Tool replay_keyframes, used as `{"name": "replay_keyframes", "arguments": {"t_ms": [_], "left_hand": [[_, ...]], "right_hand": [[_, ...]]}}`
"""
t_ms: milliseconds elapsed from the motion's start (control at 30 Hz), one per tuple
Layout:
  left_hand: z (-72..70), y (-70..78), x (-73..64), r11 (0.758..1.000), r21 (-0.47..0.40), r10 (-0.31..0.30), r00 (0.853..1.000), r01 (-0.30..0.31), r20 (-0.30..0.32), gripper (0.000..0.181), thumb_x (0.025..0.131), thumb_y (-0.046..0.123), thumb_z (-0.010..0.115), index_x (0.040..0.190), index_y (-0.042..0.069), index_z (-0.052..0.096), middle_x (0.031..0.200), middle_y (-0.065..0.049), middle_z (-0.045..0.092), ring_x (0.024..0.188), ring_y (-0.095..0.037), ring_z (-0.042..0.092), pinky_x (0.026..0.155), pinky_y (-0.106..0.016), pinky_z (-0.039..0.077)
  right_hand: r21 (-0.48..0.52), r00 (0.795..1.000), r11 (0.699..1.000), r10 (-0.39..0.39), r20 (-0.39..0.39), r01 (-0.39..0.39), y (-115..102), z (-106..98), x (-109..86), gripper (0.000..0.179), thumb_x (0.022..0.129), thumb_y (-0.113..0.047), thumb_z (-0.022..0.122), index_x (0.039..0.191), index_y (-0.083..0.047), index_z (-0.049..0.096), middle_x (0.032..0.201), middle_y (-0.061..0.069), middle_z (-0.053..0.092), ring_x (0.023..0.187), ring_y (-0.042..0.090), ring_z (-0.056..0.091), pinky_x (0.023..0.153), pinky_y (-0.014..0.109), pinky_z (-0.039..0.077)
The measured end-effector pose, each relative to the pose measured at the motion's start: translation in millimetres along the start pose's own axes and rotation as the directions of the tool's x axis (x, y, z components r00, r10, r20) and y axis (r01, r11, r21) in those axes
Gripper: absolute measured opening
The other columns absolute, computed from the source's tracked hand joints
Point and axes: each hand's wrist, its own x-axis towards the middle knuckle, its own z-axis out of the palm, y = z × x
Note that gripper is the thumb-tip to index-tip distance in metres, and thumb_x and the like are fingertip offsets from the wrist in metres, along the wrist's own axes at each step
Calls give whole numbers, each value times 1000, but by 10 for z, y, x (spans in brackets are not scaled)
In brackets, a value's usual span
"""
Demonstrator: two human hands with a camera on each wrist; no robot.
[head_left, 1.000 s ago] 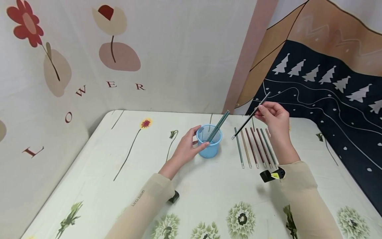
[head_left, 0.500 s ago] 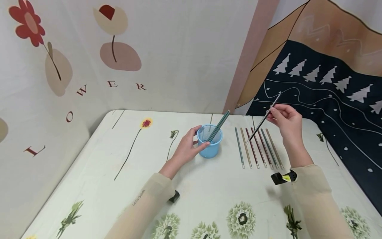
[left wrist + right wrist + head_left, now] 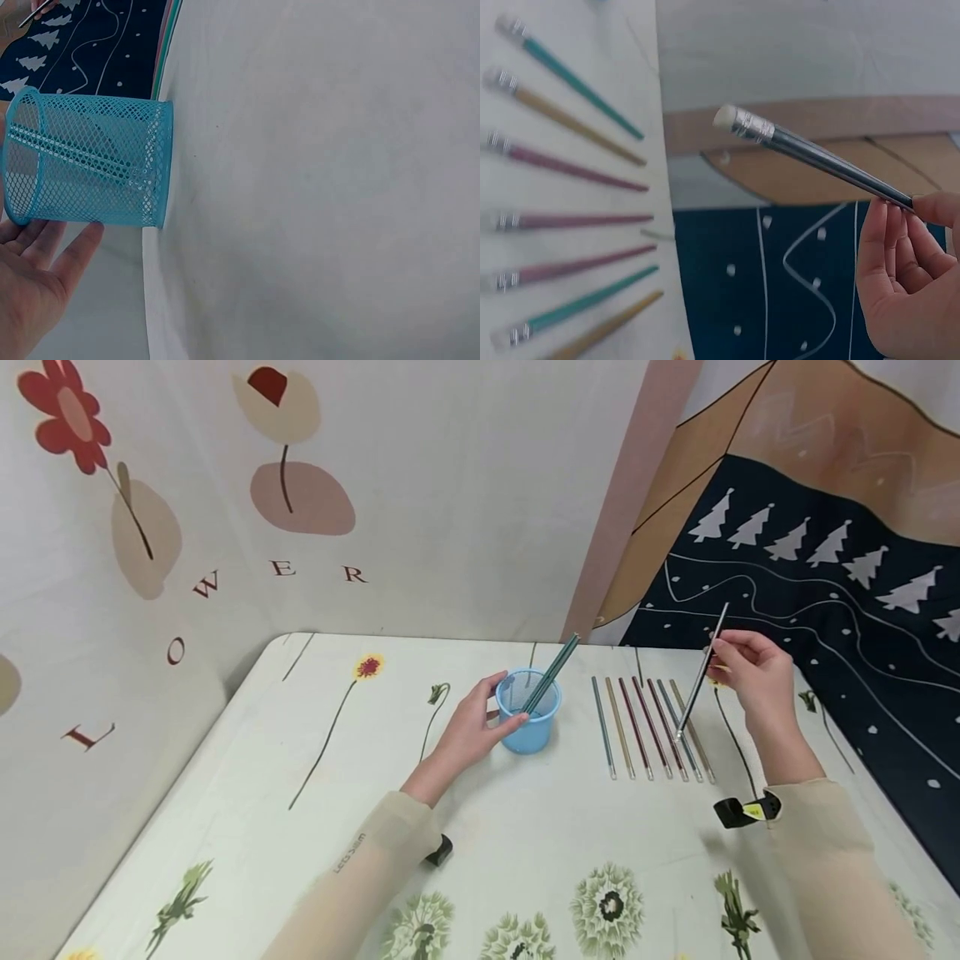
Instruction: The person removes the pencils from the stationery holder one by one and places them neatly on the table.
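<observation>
A light blue mesh pencil cup (image 3: 527, 739) stands upright on the table, with a few green pencils (image 3: 557, 667) leaning to the right inside it. My left hand (image 3: 474, 725) holds the cup from its left, thumb across the front and fingers around the side; the left wrist view shows fingertips against the mesh (image 3: 90, 161). Above the table at the right, my right hand (image 3: 761, 681) pinches a dark pencil (image 3: 825, 161) near its upper end, its white eraser (image 3: 724, 118) pointing down. Below and left of that hand lies a row of pencils in teal (image 3: 603, 727), gold (image 3: 619, 727) and dark red.
A white flower-printed cloth (image 3: 510, 835) covers the table. Behind it hangs a pale printed curtain (image 3: 450, 527), and a dark tree-patterned cloth (image 3: 825, 593) is at the right. Each wrist wears a small black camera (image 3: 735, 812). The pencil row lies right of the cup.
My right hand has moved right with the dark pencil, from near the cup to beyond the row's right end; the pencil stands steeper. The left hand and cup have stayed put.
</observation>
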Motion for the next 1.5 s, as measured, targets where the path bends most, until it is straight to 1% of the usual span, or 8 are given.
{"name": "replay_keyframes", "arguments": {"t_ms": [333, 567, 700, 900, 1067, 1200, 1300, 1500], "left_hand": [[-10, 1, 2, 1000, 0, 2, 1000, -2, -1, 77, 92, 31, 72, 153, 6, 33, 152, -14, 46, 142, -28, 45, 105, -39, 55], [2, -8, 4, 1000, 1, -4, 1000, 4, 1, 77, 92, 31, 73, 153, 7, 33, 153, -13, 45, 142, -28, 45, 105, -40, 54], [3, -7, 3, 1000, 3, -13, 1000, 13, 0, 78, 91, 31, 74, 153, 7, 33, 152, -13, 46, 142, -27, 45, 105, -41, 54], [3, 2, -4, 1000, 3, -10, 1000, 10, -1, 78, 92, 31, 73, 153, 6, 33, 153, -14, 45, 142, -28, 45, 105, -41, 54], [7, 3, 3, 1000, 9, -7, 1000, 7, 0, 78, 92, 31, 73, 153, 6, 33, 153, -14, 45, 142, -28, 45, 105, -39, 55], [6, 0, 5, 1000, 15, -6, 1000, 6, 0, 77, 92, 32, 72, 153, 6, 33, 153, -13, 45, 142, -28, 45, 105, -38, 55], [3, 9, 3, 1000, 17, -1, 1000, 1, -1, 77, 92, 32, 72, 153, 6, 32, 153, -13, 45, 142, -28, 45, 105, -37, 55], [-1, 15, 2, 1000, 10, 0, 1000, 0, -2, 77, 91, 30, 73, 153, 6, 33, 152, -14, 46, 141, -28, 46, 104, -38, 55]], "right_hand": [[-202, 998, 977, 65, -16, -67, 150, -340, 78, 8, 98, -15, 63, 96, -23, 66, 82, -21, 67, 69, -5, 65, 61, 7, 57], [-186, 997, 980, 76, -6, -76, 286, -502, 96, 8, 95, -14, 67, 93, -22, 70, 81, -18, 69, 69, -3, 64, 58, 10, 57], [-265, 994, 959, 110, 11, -103, 323, -555, 104, 10, 97, -15, 63, 93, -24, 67, 79, -23, 67, 69, -5, 64, 60, 9, 57], [-344, 995, 933, 102, -18, -102, 742, -812, 362, 3, 94, -28, 69, 97, -28, 71, 84, -23, 67, 73, -3, 65, 61, 11, 58], [-398, 994, 912, 76, -74, -100, 1191, -1010, 623, 27, 89, -42, 72, 108, -23, 71, 89, -23, 66, 75, -5, 64, 61, 10, 58], [-437, 995, 894, 84, -61, -103, 1311, -1045, 673, 36, 90, -46, 70, 115, -21, 69, 91, -25, 65, 78, -6, 62, 63, 9, 57], [-441, 993, 890, 103, -59, -118, 1303, -1012, 650, 35, 90, -45, 70, 116, -21, 69, 90, -26, 64, 78, -6, 62, 64, 9, 57], [-501, 990, 854, 131, -57, -142, 1283, -922, 609, 35, 94, -45, 65, 119, -22, 68, 94, -25, 59, 80, -8, 59, 65, 8, 56]]}}
